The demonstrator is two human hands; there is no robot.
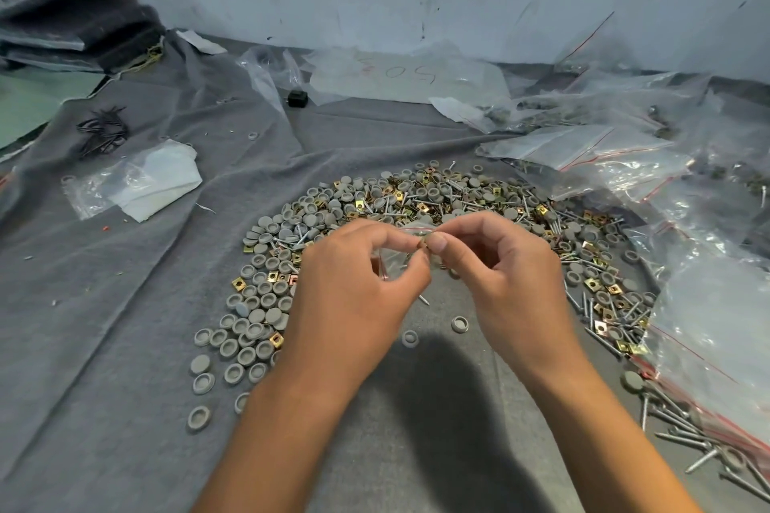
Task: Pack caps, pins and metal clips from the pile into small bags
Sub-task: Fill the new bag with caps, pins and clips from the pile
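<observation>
A curved pile [416,200] of grey round caps, brass square metal clips and steel pins lies on the grey cloth [125,325]. Above its inner edge my left hand [358,283] grips a small clear bag [396,258] with a red strip at its mouth. My right hand [500,262] meets it from the right, thumb and forefinger pinching a small brass-coloured piece [423,244] at the bag's mouth. A pin tip pokes out under my left hand. Most of the bag is hidden by my fingers.
Clear zip bags [687,221], some filled, are heaped along the right side and back. Loose pins [687,429] lie at the lower right. A crumpled bag with white paper [141,183], black rubber bands [102,131] and a small black block [297,98] sit on the left and back.
</observation>
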